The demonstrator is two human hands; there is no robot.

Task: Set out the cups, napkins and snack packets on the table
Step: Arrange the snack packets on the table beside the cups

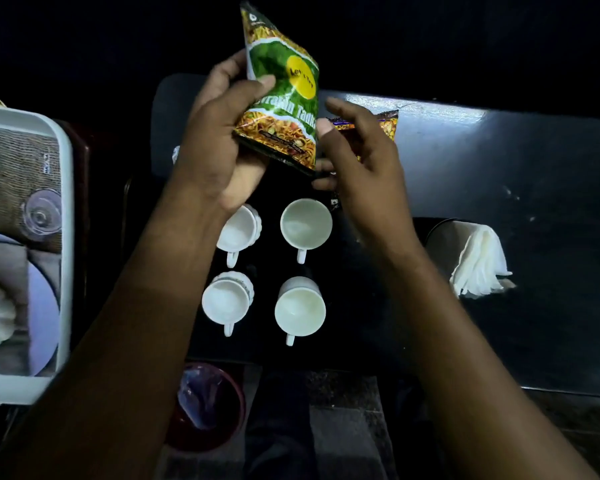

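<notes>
My left hand (215, 140) grips a green snack packet (284, 84) by its lower half and holds it upright above the dark table (520, 174). My right hand (361, 168) hovers just right of it with fingers apart, its thumb near the packet's edge. An orange and purple snack packet (381, 123) lies mostly hidden under that hand. Several white cups stand in two rows below my hands: far left (239, 226), far right (305, 223), near left (227, 301), near right (300, 311). White napkins (478, 268) fan out of a holder on the right.
A white-rimmed tray (65, 237) with a printed liner and a clear glass sits at the left. A dark red bin (207, 407) with a plastic liner stands on the floor below the table's near edge. The surroundings are very dark.
</notes>
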